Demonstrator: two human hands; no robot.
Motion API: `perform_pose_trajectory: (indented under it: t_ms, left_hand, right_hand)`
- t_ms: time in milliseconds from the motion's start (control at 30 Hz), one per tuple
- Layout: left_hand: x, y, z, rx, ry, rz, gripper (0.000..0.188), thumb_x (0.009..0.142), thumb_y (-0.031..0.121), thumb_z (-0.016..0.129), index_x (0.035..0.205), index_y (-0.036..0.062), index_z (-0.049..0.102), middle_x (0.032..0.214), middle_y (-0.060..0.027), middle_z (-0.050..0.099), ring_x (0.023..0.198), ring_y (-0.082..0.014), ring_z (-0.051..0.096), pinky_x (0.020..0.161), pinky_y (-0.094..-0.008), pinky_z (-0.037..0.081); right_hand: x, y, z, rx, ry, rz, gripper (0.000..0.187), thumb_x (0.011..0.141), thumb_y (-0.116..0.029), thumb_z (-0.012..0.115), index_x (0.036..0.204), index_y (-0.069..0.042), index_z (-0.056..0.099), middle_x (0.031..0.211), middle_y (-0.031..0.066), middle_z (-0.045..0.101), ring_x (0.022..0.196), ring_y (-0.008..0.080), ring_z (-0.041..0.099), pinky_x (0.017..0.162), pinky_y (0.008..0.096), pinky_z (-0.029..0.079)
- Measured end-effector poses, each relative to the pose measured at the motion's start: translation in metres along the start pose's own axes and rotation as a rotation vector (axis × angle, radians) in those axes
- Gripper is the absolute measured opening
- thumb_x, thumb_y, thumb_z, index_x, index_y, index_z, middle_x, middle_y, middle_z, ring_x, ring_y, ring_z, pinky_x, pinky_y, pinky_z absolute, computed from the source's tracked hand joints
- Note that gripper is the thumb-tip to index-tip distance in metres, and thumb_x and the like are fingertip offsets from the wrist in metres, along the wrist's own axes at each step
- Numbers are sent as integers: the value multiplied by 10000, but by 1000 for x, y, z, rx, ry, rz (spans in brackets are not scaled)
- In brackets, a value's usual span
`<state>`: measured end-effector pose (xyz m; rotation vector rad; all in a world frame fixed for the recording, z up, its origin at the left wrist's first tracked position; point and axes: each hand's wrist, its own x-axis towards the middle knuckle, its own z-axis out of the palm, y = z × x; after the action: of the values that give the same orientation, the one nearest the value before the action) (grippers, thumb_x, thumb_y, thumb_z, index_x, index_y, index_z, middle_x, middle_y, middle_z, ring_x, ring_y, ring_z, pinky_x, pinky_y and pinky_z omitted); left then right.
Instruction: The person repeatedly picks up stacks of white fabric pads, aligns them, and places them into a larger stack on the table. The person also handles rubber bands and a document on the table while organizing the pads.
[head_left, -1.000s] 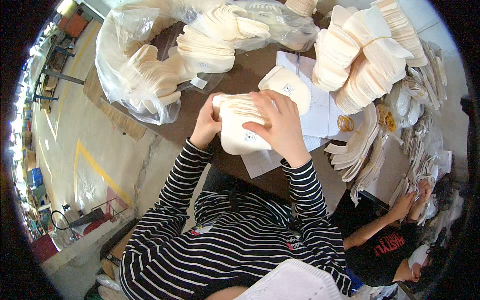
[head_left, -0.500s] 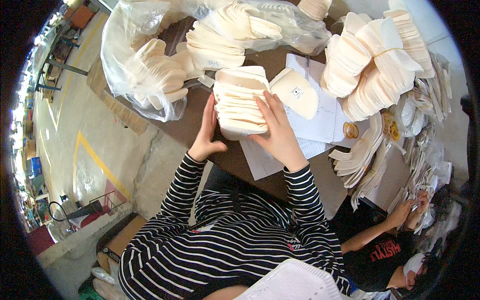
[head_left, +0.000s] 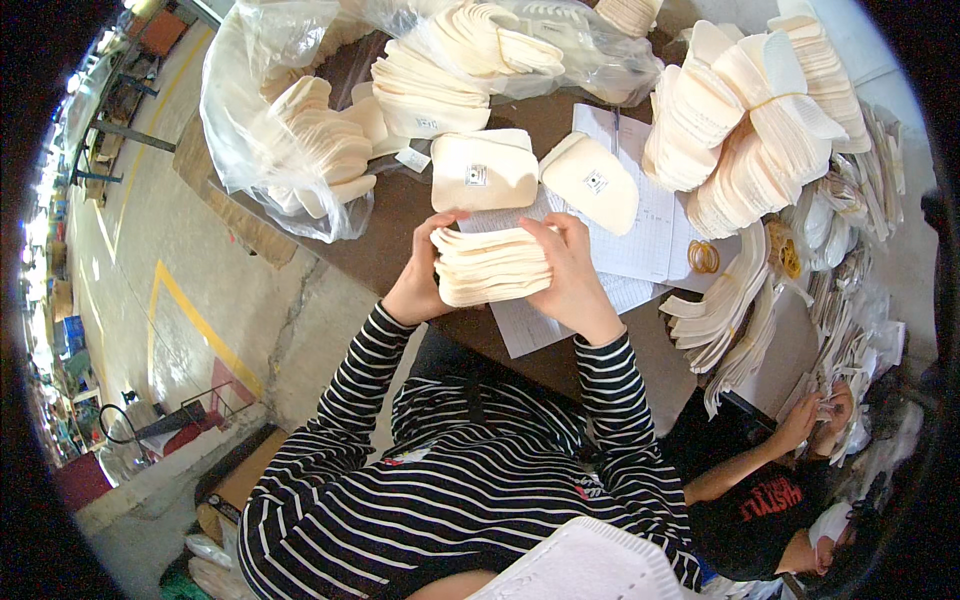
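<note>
Head view: looks down on a dark brown table point(head_left: 400, 215) with a grey concrete floor point(head_left: 250, 330) to the left, marked by a yellow painted line point(head_left: 195, 320).
Left hand point(head_left: 420, 280): fingers curled round the left end of a stack of cream insole pieces point(head_left: 492, 265), thumb on top, closed on it.
Right hand point(head_left: 570, 275): fingers wrapped over the right end of the same stack, gripping it.
Stack: held between both hands just above the table's near edge, over white paper sheets point(head_left: 640, 235).
Loose pieces: two single cream pieces, a squarish one point(head_left: 485, 170) and a rounded one point(head_left: 592, 182), lie flat just beyond the hands, each with a small label.
Bag: one clear plastic bag point(head_left: 300, 130) at the far left, full of more pieces; how many, I cannot tell.
Bundles: a tied heap of cream pieces point(head_left: 750, 120) at the far right.
Rubber bands: a few orange ones point(head_left: 703, 257) beside the paper.
Other person: one, in a black shirt point(head_left: 760, 500), at lower right.
</note>
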<state>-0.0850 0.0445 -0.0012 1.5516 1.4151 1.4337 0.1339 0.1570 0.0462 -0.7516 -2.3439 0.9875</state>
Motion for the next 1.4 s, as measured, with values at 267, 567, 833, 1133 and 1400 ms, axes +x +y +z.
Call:
perform_pose_trajectory:
  t_ms: [267,567,833,1133,1400]
  left_hand:
    - [-10,26,36,-42,-126,-37,993,684,184,926,1446,34,308,1399,-211,502,1293,-365,500,1097,-447,392]
    - [1,3,45,41,-459,88,1277,681,339,896,1593,78,40,1614,-250,179,1517,-448,95,1216,-584,119]
    - [10,21,48,173,-434,-53,1084,723,316,857,1553,42,217,1510,-170,415,1475,-364,292,1206,-612,69]
    - [-1,9,63,-295,-340,-121,1382,622,185,955,1600,75,-15,1525,-222,321,1401,-338,394,1174,-431,316]
    - [16,21,55,-33,-288,23,848,699,127,889,1383,8,401,1312,-155,515,1218,-267,539,1054,-374,426]
  right_hand:
    - [-67,-20,-48,-79,-65,149,1015,633,-191,909,1486,-86,370,1512,232,335,1404,454,320,1142,531,324]
    - [-88,23,-23,53,84,109,1155,645,-247,910,1553,-71,217,1473,235,345,1388,437,323,1170,491,288]
    - [-95,-25,-28,-444,21,351,1190,662,-403,877,1540,12,189,1570,241,253,1447,494,215,1161,669,154]
    - [-70,-54,-5,-458,-173,74,1188,644,-537,837,1549,-8,276,1632,240,178,1515,439,140,1178,667,65]
    - [-43,-47,-35,-319,-90,15,961,673,-311,852,1498,-98,409,1500,170,430,1327,343,465,1160,485,327]
